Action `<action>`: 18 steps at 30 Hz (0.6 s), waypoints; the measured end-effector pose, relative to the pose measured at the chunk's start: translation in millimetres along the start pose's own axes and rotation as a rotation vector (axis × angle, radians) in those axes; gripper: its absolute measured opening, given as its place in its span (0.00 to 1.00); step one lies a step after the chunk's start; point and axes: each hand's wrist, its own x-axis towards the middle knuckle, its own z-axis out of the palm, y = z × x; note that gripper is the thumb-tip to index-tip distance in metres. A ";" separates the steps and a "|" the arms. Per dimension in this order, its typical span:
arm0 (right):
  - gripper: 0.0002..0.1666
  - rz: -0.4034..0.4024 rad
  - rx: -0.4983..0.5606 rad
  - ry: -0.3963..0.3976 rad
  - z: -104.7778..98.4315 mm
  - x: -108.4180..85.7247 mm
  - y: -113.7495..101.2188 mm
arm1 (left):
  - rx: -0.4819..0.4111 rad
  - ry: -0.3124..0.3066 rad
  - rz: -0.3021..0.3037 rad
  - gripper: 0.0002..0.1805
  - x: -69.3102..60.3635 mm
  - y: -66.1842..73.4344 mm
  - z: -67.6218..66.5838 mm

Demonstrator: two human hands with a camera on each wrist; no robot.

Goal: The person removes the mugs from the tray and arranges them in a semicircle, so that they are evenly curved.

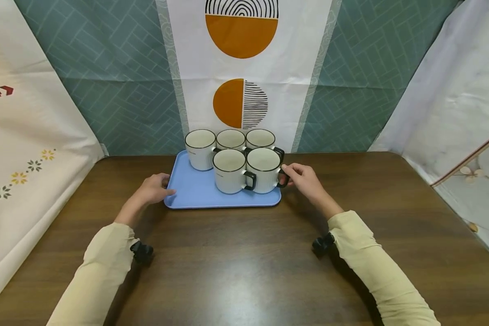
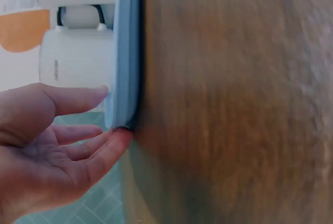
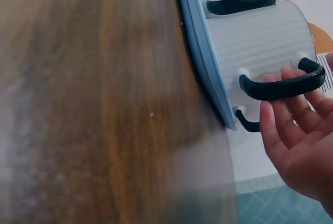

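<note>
Several white mugs with dark rims and black handles stand on a blue tray (image 1: 191, 190). At the tray's left edge, the left hand (image 1: 152, 188) grips it; in the left wrist view the thumb of that hand (image 2: 57, 146) lies over the rim and fingertips touch beneath the corner. The right hand (image 1: 305, 181) holds the handle of the front right mug (image 1: 262, 174). In the right wrist view, fingers of the right hand (image 3: 299, 135) reach through and behind the black handle (image 3: 283, 88). Front left mug (image 1: 229, 174) stands beside it, and the back mugs are partly hidden.
The tray lies on a brown wooden table (image 1: 236, 253) near its far edge. Behind stands a green cloth backdrop (image 1: 114, 90) with a white patterned panel (image 1: 285, 54). White cloths hang at the left and right. A black wrist device (image 1: 141, 252) is on each sleeve.
</note>
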 end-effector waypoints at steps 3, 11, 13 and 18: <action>0.22 0.006 -0.013 -0.033 1.0 1.6 -1.0 | -0.058 0.009 -0.043 0.33 1.5 -2.7 0.6; 0.21 0.073 0.089 -0.108 9.9 2.0 -4.2 | -0.179 0.048 -0.049 0.28 6.2 -9.7 6.0; 0.20 0.081 0.131 -0.095 13.2 1.9 -3.0 | -0.205 0.049 -0.042 0.28 6.4 -13.3 7.2; 0.20 0.093 0.217 -0.075 19.4 0.8 -2.4 | -0.270 0.026 -0.036 0.29 5.3 -22.0 8.0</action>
